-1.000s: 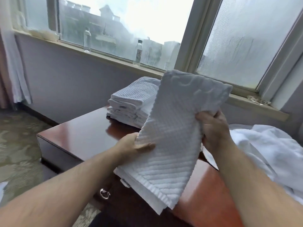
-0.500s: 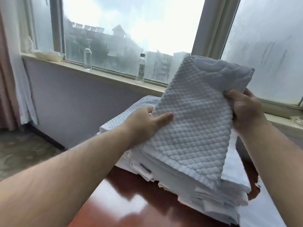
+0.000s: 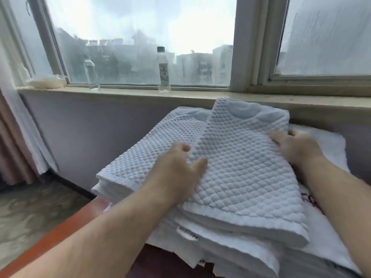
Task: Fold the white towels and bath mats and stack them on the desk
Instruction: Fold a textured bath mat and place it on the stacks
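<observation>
mat [image 3: 245, 167] lowered onto stack [image 3: 144, 157] | L hand [image 3: 174, 173] pinches L edge | R hand [image 3: 297, 149] pinches R edge

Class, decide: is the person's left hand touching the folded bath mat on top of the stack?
Touching. The head view shows the left hand on the folded bath mat, thumb lying on its quilted top, no gap.
</observation>
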`<state>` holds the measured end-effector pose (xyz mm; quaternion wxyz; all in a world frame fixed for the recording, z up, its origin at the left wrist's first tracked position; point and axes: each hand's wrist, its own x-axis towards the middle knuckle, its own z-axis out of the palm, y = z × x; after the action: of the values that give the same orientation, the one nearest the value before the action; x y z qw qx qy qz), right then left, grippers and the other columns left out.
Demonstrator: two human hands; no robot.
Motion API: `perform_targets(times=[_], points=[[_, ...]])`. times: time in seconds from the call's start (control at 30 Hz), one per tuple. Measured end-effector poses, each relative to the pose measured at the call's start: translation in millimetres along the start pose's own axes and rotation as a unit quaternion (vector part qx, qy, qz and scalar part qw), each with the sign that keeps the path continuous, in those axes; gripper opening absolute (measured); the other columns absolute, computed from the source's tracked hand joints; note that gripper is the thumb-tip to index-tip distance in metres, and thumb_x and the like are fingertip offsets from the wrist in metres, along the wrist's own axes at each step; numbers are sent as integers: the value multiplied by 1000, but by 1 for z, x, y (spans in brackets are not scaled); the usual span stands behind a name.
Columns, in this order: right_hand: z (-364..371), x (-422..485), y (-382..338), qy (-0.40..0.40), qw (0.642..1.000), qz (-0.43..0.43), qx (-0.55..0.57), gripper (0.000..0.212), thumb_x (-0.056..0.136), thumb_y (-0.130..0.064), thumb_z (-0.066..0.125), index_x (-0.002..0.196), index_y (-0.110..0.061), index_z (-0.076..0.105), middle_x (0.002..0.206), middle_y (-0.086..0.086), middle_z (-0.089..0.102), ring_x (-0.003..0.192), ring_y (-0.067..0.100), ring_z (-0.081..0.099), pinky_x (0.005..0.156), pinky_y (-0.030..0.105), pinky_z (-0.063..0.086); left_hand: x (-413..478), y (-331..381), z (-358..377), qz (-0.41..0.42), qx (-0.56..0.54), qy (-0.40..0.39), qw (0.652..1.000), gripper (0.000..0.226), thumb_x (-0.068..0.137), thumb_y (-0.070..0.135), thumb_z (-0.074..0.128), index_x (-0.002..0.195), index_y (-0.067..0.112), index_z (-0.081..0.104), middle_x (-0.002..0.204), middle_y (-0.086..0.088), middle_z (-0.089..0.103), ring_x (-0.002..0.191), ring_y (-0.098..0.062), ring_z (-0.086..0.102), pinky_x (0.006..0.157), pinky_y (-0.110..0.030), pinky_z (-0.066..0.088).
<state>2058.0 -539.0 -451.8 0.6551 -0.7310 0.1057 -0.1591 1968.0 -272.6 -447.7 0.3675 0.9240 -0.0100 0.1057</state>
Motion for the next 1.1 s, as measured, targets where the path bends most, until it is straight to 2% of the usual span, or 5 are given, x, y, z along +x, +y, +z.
perform_targets(times=[0.2,0.43,0.73,0.93,1.1], points=[[7,-7,-1,65,982,-119,-132,15,93,-34,62,99,-21,58,89,-7,64,80,15,57,65,30,39,5,14,-9,47,78,46,995,58,94,53,61,143,34,38,92,13,50,84,-3,56,79,-26,43],[8,-22,-7,106,949,-209,-211,62,86,-36,46,146,-24,45,147,12,44,133,30,38,104,35,32,12,26,5,160,208,-3,965,58,98,64,35,153,46,27,164,10,24,150,-13,15,119,-42,12],[7,-6,-2,-39,922,-117,-367,34,95,-41,42,88,-26,71,129,0,68,116,28,57,103,44,45,18,7,33,125,260,-66,955,76,85,78,6,155,50,11,167,16,-1,153,-8,-2,120,-37,-6],[4,-11,-17,-177,852,-92,-484,48,108,-34,28,152,-23,43,165,2,29,150,26,26,124,41,18,15,14,33,108,313,-91,939,72,91,71,4,157,44,6,168,10,-6,154,-15,-4,120,-43,-5],[-44,-89,-48,-225,815,-97,-526,34,105,-35,44,125,-19,66,130,1,65,117,19,57,99,33,41,-14,43,20,125,380,-123,908,66,102,54,7,161,24,3,169,-2,-2,155,-24,0,123,-50,-1]])
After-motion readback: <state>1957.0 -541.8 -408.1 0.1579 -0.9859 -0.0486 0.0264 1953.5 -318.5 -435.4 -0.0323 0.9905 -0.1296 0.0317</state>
